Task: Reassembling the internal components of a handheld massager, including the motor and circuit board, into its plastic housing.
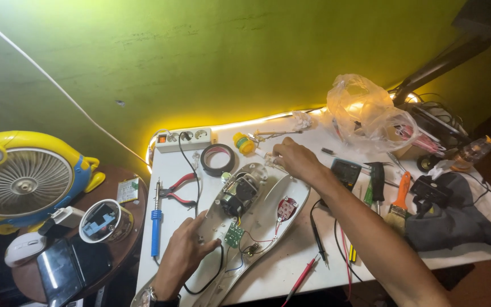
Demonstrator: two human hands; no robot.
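— Two hands on one opened casing point(257, 227), mid-table. Why?
— Left hand point(186, 250) lies flat, fingers spread, pinning its lower half steady. Right hand point(294, 159) pinches something small at the top end; what, I cannot tell.
— Tools?
— Pliers point(178, 189) and soldering iron point(155, 219) just left.

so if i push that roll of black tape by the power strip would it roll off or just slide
The roll of black tape lies flat on the white table, so it would probably slide, not roll. It looks light and stiff as a ring. Stood on edge, it might roll.
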